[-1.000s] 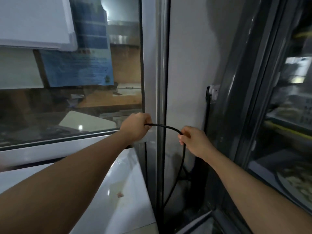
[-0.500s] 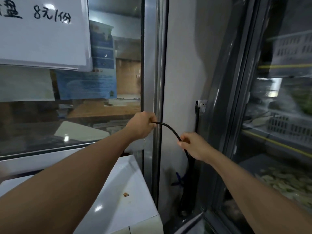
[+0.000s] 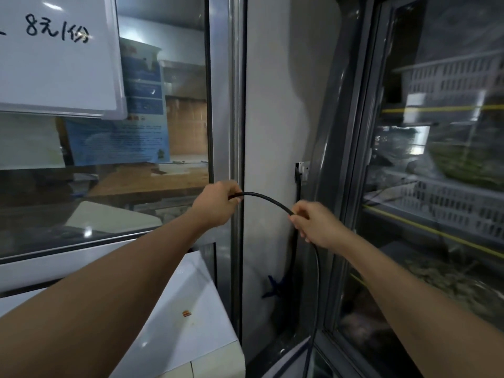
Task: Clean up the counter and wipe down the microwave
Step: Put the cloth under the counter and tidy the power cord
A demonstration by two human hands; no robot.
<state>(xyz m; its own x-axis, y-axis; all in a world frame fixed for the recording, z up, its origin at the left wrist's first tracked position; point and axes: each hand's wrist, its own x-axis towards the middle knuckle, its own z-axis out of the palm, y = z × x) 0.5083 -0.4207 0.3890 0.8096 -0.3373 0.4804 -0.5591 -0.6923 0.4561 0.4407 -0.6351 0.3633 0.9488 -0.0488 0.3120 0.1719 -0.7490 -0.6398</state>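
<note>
My left hand [image 3: 215, 204] and right hand [image 3: 316, 223] each grip the black cable [image 3: 266, 199]. It arches between them; white microwave [image 3: 191, 309] at seven o'clock.

Food shop: handwritten price board [image 3: 54, 53] reading 8, glass-door display fridge [image 3: 441, 186] with basketed produce.

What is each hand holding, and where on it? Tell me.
Both hold one black cable. The left hand grips its upper stretch, its end hidden in the fist. The right hand pinches it further along, where it bends and hangs down toward the floor.
</note>
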